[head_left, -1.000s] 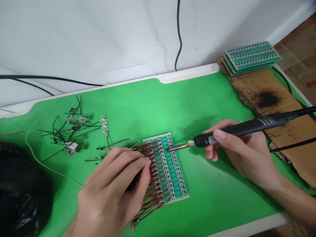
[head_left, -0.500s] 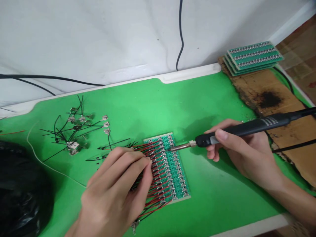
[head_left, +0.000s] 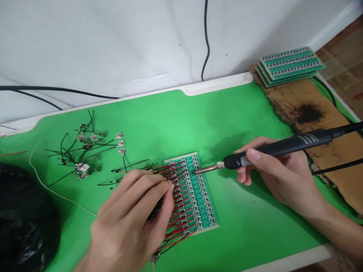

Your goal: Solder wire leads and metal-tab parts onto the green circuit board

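A green circuit board (head_left: pixel 200 196) lies on the green mat (head_left: pixel 176 124), with many red and black wires (head_left: pixel 177 215) running off its left side. My left hand (head_left: pixel 133 223) rests on those wires, fingers closed together and pressing them down. My right hand (head_left: pixel 272 173) grips a black soldering iron (head_left: pixel 283 149) like a pen. Its metal tip (head_left: pixel 198 170) touches the upper part of the board.
Loose black wires with small metal tabs (head_left: pixel 87 147) lie at the left. A stack of green boards (head_left: pixel 289 64) sits on a scorched brown cardboard (head_left: pixel 312 109) at the right. A black bag (head_left: pixel 22 219) fills the left corner. Cables (head_left: pixel 205 37) hang on the white wall.
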A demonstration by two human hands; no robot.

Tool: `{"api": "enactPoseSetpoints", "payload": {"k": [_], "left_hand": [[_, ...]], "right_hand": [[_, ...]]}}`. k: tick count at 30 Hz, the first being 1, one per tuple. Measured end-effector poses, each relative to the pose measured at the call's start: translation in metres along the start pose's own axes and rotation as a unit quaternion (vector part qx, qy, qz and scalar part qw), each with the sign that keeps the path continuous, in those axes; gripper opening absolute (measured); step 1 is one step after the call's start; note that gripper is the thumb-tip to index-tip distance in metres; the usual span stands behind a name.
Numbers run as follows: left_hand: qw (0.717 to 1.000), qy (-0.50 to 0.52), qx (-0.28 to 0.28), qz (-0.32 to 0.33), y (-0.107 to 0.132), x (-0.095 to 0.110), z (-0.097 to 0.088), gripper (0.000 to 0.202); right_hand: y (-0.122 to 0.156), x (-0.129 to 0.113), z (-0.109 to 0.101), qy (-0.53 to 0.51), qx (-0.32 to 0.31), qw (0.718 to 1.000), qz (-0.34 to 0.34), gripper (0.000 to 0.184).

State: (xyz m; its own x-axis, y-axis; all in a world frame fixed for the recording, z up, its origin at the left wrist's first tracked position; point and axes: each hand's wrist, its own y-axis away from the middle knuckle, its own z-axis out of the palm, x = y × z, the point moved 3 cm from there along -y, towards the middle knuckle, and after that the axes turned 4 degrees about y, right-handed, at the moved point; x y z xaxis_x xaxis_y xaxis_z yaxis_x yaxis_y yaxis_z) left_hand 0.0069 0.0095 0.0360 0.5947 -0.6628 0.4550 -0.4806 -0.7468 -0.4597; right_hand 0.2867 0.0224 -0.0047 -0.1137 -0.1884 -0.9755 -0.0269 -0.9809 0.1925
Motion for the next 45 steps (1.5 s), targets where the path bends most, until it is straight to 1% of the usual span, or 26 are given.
{"api": "enactPoseSetpoints", "payload": {"k": [7, 12, 16, 20, 22, 35, 41, 45], "left_hand": [[1.0, -0.006, -0.006, -0.002, -0.002, -0.0003, 0.0012, 0.02], [1.0, -0.003, 0.006, 0.002, -0.0003, -0.0001, 0.0014, 0.019], [1.0, -0.006, -0.006, 0.003, 0.0009, -0.0008, 0.0008, 0.02], [1.0, 0.0, -0.001, 0.005, 0.0004, -0.0013, 0.0014, 0.021], [1.0, 0.002, 0.006, 0.008, -0.0001, -0.0008, 0.0012, 0.02], [1.0, -0.013, -0.001, 0.0, 0.0027, 0.0002, 0.0037, 0.016], [1.0, -0.006, 0.004, 0.005, 0.0032, 0.0009, 0.0014, 0.015], [1.0, -0.003, -0.006, 0.002, 0.0015, 0.0016, 0.0026, 0.014]], "right_hand": [[0.0001, -0.0019, 0.0009, 0.0, 0.001, 1.0, -0.002, 0.022], [-0.0005, -0.0018, 0.0007, 0.004, 0.004, 1.0, -0.003, 0.022], [0.0009, -0.0018, -0.0001, 0.002, 0.003, 1.0, -0.004, 0.021], [0.0007, -0.0011, -0.0002, 0.003, 0.002, 1.0, 0.0, 0.02], [0.0, -0.0006, 0.0003, 0.002, 0.004, 1.0, 0.001, 0.02], [0.0004, 0.0002, -0.0011, 0.006, -0.002, 1.0, -0.009, 0.019], [0.0002, -0.0011, -0.0005, 0.003, -0.003, 1.0, -0.007, 0.021], [0.001, -0.0014, -0.0003, 0.002, -0.005, 1.0, -0.003, 0.023]]}}
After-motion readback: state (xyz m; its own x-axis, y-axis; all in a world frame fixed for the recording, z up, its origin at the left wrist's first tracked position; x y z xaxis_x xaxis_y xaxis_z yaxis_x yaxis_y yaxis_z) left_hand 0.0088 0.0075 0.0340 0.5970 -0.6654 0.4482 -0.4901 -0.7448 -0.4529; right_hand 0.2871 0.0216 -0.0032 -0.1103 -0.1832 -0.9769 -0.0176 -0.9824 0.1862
